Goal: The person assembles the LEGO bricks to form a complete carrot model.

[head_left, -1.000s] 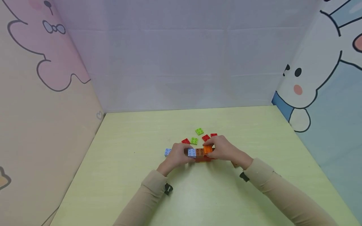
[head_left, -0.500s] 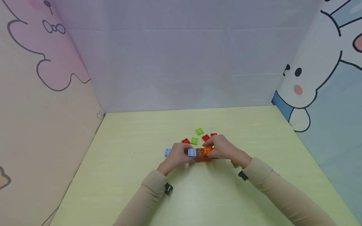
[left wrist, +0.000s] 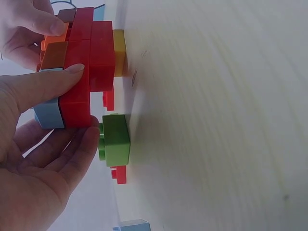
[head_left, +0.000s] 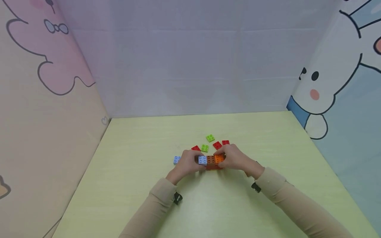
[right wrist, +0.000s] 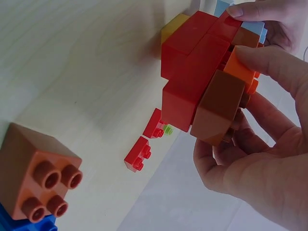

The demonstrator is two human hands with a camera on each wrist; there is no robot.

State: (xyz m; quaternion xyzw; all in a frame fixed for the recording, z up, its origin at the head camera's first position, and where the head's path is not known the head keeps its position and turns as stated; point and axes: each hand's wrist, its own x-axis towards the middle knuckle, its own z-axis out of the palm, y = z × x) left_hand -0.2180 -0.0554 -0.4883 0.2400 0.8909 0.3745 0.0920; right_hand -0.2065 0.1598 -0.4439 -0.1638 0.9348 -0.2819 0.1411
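Note:
Both hands are on a stack of toy building bricks with a yellow brick (left wrist: 120, 53) at the bottom and red bricks (left wrist: 77, 98) above it. Along its top run a light blue brick (head_left: 202, 160), a brown brick (head_left: 210, 160), an orange brick (right wrist: 237, 70) and another brown brick (right wrist: 216, 103). My left hand (head_left: 188, 162) grips the stack's left end, thumb across the front, fingers behind. With thumb and fingers, my right hand (head_left: 236, 157) pinches the orange brick, which sits between the two brown ones. In the head view the right hand hides the far brown brick.
Behind the stack lie green bricks (head_left: 210, 138) and several red bricks (head_left: 217, 145) on the table. A light blue brick (head_left: 177, 160) is left of my left hand. Near the right wrist stand a brown brick (right wrist: 29, 178) and a blue brick (right wrist: 14, 224).
The orange brick has come down slightly and is now level with the light blue and brown bricks. My right hand has shifted a little with it; the left keeps its grip.

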